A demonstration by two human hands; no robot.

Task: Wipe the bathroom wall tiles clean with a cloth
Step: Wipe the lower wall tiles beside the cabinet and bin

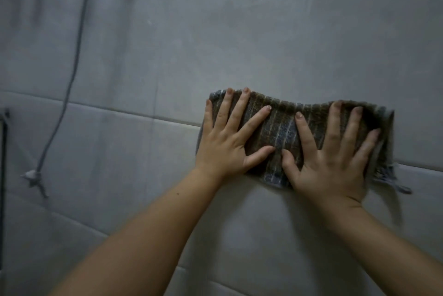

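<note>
On the wall tiles (239, 32), both hands lie flat with fingers spread wide, pressing a cloth (285, 128) against the wall. Left hand (227, 142) covers the cloth's left end and right hand (333, 164) covers its right end, with both bare arms reaching up from below. Striped brown and blue, the cloth looks fuzzy, with loose threads at its right corner. Smooth, shiny grey tiles surround it, and a thin hose (72, 68) hangs at the left
</note>
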